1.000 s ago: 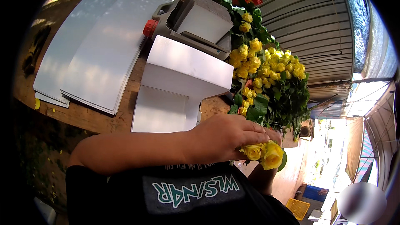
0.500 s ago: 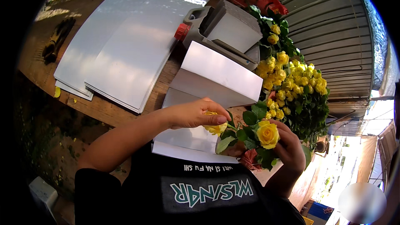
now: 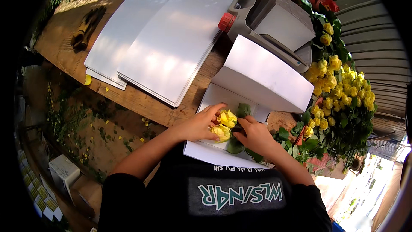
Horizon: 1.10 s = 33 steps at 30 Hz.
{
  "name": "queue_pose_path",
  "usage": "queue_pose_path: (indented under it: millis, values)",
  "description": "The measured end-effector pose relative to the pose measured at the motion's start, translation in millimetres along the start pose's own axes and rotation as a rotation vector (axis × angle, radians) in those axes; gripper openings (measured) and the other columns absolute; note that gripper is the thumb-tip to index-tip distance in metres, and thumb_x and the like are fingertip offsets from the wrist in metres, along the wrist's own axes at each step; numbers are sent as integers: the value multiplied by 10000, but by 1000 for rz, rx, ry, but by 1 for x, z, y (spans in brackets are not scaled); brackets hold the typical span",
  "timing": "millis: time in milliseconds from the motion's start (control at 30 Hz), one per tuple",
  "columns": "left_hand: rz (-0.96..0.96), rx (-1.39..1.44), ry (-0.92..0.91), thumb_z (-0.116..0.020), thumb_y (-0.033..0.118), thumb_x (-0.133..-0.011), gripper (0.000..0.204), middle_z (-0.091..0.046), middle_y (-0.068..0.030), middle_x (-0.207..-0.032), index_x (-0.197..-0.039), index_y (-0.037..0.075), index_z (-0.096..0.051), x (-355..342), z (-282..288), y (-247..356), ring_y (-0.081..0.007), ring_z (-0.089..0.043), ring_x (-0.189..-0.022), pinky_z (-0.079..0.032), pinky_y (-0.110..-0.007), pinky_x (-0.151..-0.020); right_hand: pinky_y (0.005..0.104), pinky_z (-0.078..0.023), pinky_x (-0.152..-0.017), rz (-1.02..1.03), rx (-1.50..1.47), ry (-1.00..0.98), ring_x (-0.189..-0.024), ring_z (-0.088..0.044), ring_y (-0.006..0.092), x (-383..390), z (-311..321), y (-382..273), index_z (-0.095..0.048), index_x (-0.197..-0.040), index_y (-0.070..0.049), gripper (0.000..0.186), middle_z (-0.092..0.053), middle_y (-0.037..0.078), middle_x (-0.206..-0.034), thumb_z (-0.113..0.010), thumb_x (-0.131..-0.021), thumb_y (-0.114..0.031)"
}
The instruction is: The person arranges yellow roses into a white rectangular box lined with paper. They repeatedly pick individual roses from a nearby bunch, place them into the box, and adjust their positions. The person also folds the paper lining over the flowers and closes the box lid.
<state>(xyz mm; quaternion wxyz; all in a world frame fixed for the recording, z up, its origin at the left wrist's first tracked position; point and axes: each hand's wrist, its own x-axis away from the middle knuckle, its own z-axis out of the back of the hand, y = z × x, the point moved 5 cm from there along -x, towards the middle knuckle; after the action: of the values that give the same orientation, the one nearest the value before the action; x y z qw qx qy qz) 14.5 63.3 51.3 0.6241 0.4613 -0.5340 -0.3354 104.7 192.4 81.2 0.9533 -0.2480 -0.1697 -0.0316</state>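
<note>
Two yellow roses, an upper one (image 3: 227, 118) and a lower one (image 3: 220, 133), lie side by side over a folded white sheet (image 3: 268, 75) in front of me. My left hand (image 3: 198, 123) is closed around the rose heads from the left, thumb below and fingers above. On the right, my right hand (image 3: 259, 137) is closed on the stems and leaves just behind the heads; its fingertips are partly hidden. Green leaves (image 3: 235, 145) stick out below that hand. The sheet's far flap stands up, and its near edge lies against my shirt.
Stacked white sheets (image 3: 167, 47) cover the wooden table's (image 3: 141, 107) far left. Behind the folded sheet is a grey jerrycan (image 3: 242, 13) with a red cap, holding cards. Many yellow roses (image 3: 343, 90) are heaped at right. Dark gloves (image 3: 88, 28) lie far left.
My right hand has brought its rose left and down beside the other one over the folded sheet. My left hand now cups both heads. The whole view has shifted as well.
</note>
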Motion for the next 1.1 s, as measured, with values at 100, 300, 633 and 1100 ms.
queue_pose_path:
  millis: [100,300,633,1100]
  values:
    - [1,50,42,-695,90,-707,665,-421,-159,-1154,-1271,20,-351,10,21,-12,-187,-527,-956,-461,-275,-830,368,-504,-592,13,31,-9,-704,-588,322,4,1,-15,-455,-1059,61,530,-506,192,-966,-674,-692,-251]
    - [57,210,278,-609,66,-796,412,-493,-97,-1036,-1172,-17,-464,32,51,-30,-105,-523,-883,-459,-218,-764,377,-508,-577,-4,-33,1,-699,-586,340,4,-15,-14,-425,-1088,50,609,-479,185,-991,-713,-657,-270]
    - [-41,26,331,-621,118,-787,308,-527,-66,-1017,-1079,42,-560,28,42,-4,-122,-522,-902,-443,-237,-767,408,-503,-588,-30,-140,-72,-673,-588,357,6,-27,-20,-459,-1043,2,554,-492,176,-986,-714,-656,-301]
    - [-152,-473,-78,-780,294,-541,608,-550,-108,-1037,-1053,72,-537,-8,-1,18,-293,-466,-1027,-372,-371,-888,389,-500,-616,60,-137,-85,-700,-591,341,-2,-30,-18,-490,-989,52,544,-506,186,-931,-726,-639,-292]
